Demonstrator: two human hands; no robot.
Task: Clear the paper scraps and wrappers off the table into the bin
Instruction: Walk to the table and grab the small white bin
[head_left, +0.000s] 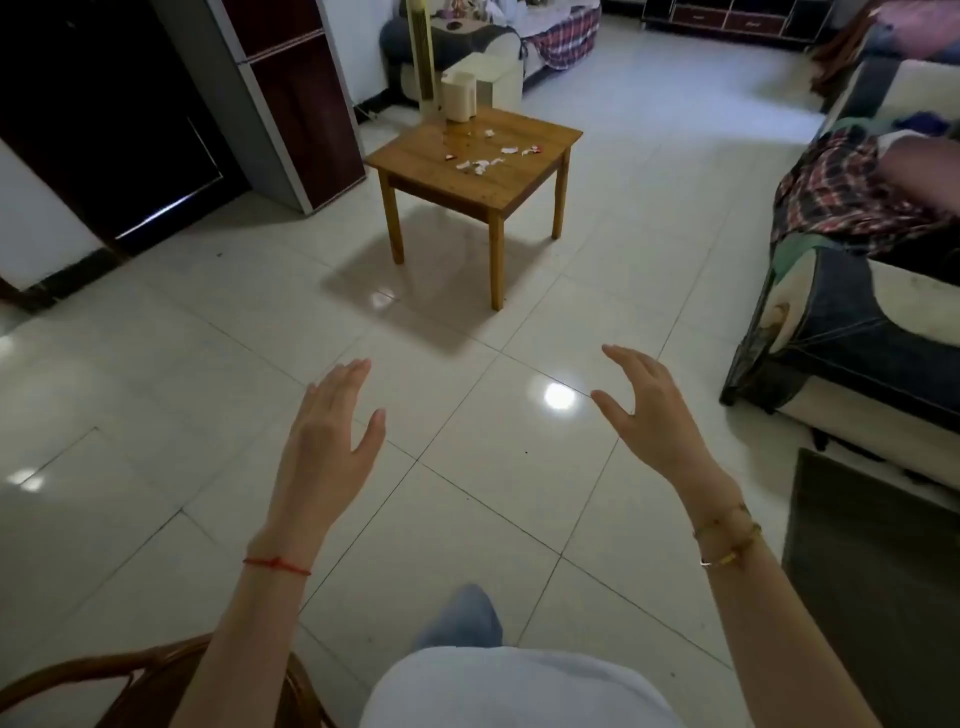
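I am standing on a glossy floor of pale square tiles (498, 467), looking forward and down, with both bare forearms held out in front of me. My left hand (327, 436) is raised with the palm turned inward, its fingers (348, 376) straight and close together and the thumb spread off to the side; it holds nothing. A thin red string bracelet (278, 565) circles that wrist. My right hand (649, 415) mirrors it, fingers (631, 358) gently curved and slightly apart, thumb out, also empty. Thin gold-coloured bracelets (727, 535) sit on the right wrist.

Well ahead of both hands stands a small square wooden table (415, 150) on four legs. Scattered across its top are small white paper scraps (480, 166), with a few red-and-white wrappers (535, 150) among them, all lying loose near the middle and right of the surface. At the table's far corner stands a cream-coloured plastic container (458, 100), upright; I cannot tell whether this is the bin.

To my right is a sofa (841, 332) draped with a dark plaid blanket (841, 192). To my left are dark wooden cabinets (291, 104). The curved arm of a rattan chair (104, 670) shows at the lower left.
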